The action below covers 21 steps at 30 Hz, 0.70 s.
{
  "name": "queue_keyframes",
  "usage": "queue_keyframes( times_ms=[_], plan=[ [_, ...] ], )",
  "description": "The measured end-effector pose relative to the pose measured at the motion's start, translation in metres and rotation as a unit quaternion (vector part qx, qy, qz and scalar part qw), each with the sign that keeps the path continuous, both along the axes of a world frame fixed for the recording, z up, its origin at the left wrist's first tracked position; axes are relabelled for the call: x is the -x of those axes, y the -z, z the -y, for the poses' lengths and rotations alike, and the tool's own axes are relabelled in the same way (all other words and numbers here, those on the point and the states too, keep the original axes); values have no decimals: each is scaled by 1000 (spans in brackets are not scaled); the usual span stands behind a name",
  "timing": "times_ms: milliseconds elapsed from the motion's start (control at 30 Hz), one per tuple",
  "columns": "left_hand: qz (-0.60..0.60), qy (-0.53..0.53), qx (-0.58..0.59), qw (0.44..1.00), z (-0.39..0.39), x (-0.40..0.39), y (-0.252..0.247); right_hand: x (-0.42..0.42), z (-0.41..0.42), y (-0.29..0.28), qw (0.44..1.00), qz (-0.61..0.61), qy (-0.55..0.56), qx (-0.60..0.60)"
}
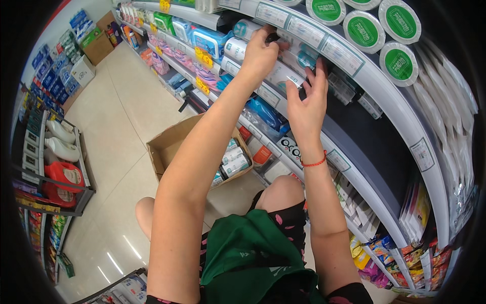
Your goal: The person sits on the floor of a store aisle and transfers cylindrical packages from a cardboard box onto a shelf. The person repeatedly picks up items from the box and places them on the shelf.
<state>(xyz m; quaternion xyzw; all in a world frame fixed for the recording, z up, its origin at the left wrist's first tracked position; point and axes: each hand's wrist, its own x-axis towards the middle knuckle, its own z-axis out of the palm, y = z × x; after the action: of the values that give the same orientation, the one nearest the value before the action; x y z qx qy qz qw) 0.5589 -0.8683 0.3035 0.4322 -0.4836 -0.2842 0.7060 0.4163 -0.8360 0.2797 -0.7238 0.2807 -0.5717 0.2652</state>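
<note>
My left hand (261,53) reaches into a shelf bay, fingers bent against the left part of a plastic-wrapped roll (298,51) with teal print. Its grip is partly hidden. At the right end of that roll is my right hand (310,97), thumb and fingers spread, the fingertips near or touching the wrapping. A red cord bracelet (314,164) circles the right wrist. Below lies another white printed roll (283,76), and one more white roll (235,48) shows left of my left hand. A cardboard box (171,150) on the floor holds several similar rolls (234,161).
Price-label rails (303,28) curve along the shelf fronts. Green-ended round packs (398,67) are stacked above right. Blue wipes packs (210,41) sit farther left. My bent knee (284,192) is close to the lower shelf. Across the tiled floor (117,125) stands a rack with red jugs (66,176).
</note>
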Motion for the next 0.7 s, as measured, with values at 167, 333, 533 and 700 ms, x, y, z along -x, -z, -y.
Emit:
queue_keyframes(
  times_ms=[167,333,533,700],
  plan=[
    [13,-6,9,1000,-8,0,-1,3,-5,1,999,9,43,20],
    [-5,-30,24,999,-28,1,7,6,-14,9,999,16,36,16],
    [-3,-50,17,999,-71,-1,19,8,-45,12,1000,19,7,-8],
    [-11,-66,11,998,-116,-10,34,6,-75,20,1000,4,-30,-4]
  ],
)
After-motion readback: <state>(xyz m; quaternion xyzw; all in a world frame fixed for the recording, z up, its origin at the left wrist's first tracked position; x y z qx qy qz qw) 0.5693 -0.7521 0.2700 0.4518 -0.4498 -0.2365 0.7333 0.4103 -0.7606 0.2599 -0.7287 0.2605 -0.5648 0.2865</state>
